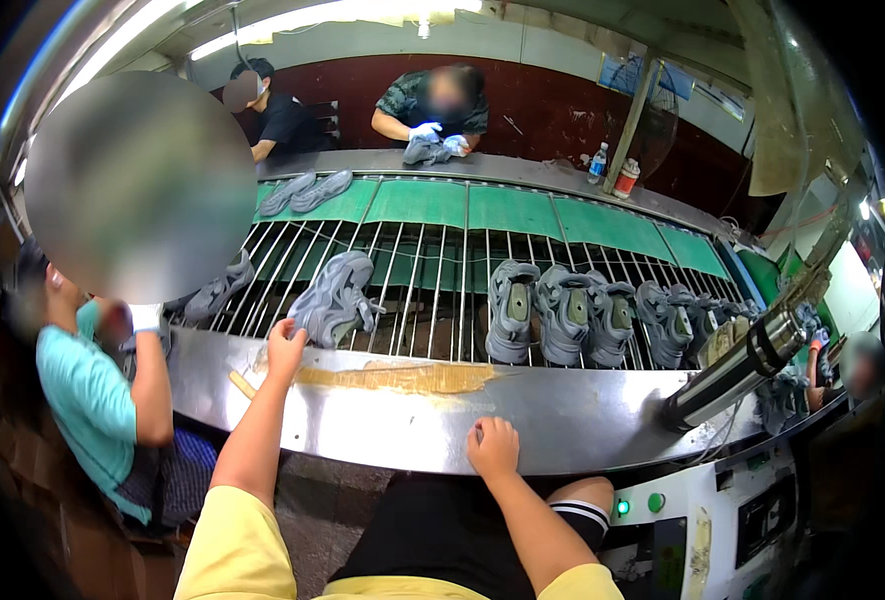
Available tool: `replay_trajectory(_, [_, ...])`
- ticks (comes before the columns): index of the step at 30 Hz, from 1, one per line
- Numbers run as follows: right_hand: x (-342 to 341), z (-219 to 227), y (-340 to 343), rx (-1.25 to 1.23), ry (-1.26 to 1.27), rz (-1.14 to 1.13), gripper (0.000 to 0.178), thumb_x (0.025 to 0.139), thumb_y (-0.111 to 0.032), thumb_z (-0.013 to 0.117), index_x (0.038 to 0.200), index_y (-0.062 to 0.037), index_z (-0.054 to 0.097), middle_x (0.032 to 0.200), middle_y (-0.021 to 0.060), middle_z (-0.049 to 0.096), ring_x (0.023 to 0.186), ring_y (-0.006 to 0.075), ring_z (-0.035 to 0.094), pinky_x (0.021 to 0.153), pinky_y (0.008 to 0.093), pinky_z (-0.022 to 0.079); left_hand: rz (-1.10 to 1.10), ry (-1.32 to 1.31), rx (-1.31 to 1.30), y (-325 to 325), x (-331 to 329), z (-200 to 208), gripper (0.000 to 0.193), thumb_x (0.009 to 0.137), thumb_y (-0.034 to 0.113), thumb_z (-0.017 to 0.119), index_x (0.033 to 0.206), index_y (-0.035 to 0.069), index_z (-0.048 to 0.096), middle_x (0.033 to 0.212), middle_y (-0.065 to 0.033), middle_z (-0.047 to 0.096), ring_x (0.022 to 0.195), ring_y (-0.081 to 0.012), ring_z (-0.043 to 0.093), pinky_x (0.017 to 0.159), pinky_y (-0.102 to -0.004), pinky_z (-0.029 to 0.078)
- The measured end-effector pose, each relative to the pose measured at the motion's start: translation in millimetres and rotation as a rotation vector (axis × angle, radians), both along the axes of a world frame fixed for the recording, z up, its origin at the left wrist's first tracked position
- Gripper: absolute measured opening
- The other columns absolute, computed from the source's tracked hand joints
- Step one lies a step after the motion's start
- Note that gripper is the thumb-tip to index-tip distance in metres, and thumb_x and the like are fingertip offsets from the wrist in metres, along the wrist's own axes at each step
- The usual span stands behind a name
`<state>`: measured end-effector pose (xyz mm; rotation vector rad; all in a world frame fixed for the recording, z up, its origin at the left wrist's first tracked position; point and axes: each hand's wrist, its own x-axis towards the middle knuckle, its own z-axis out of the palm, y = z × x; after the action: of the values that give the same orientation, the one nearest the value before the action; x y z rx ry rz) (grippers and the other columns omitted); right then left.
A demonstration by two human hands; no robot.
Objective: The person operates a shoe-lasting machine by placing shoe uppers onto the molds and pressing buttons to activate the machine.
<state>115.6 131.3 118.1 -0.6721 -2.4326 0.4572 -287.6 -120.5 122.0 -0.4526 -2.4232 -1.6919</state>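
Note:
My left hand [285, 350] reaches to the near edge of the roller rack, its fingers closed on the lower left end of a grey sneaker [335, 298]. That sneaker stands tilted on the metal bars, its sole side partly turned from me. My right hand [494, 447] rests by the front edge of the steel counter [403, 430], fingers curled in, with nothing visible in it. To the right of the held shoe, several grey sneakers [565, 315] stand in a row on the bars.
A steel thermos [733, 370] leans at the right of the counter. Green mats [423, 205] cover the far bars, with two grey shoes [308, 192] on them. A gloved co-worker [438, 105] handles a shoe opposite. Another person in teal [93, 390] works at my left.

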Motion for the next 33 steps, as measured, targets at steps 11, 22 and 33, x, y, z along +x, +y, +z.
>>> replay_trajectory(11, [-9,6,3,-0.057,-0.104,-0.037,0.011,0.077,-0.018,0.065,0.08,-0.0082,0.06,0.081,0.0103,0.059,0.079,0.0316,0.056,0.072,0.0424,0.046,-0.405,-0.924,-0.114,55,-92,38,0.064,0.091,0.041,0.057,0.132,-0.006,0.047,0.124,-0.0188,0.059,0.112,-0.0289,0.058,0.094,-0.0387,0.046])
replay_trajectory(22, [1,11,2,-0.114,-0.168,-0.085,0.015,0.079,-0.022,0.064,0.079,-0.0106,0.055,0.077,0.0086,0.055,0.077,0.0294,0.055,0.068,0.0427,0.044,-0.499,-0.973,0.063,111,-42,46,0.061,0.083,0.029,0.062,0.136,0.009,0.04,0.127,-0.016,0.055,0.11,-0.031,0.058,0.095,-0.0464,0.048])
replay_trajectory(33, [-8,3,1,-0.204,-0.138,-0.01,0.016,0.082,-0.026,0.061,0.087,-0.0108,0.061,0.086,0.0105,0.062,0.086,0.0306,0.059,0.075,0.0427,0.046,-0.551,-0.935,0.249,122,26,76,0.068,0.071,0.016,0.06,0.135,0.021,0.039,0.122,-0.0121,0.053,0.108,-0.0367,0.055,0.087,-0.062,0.045])
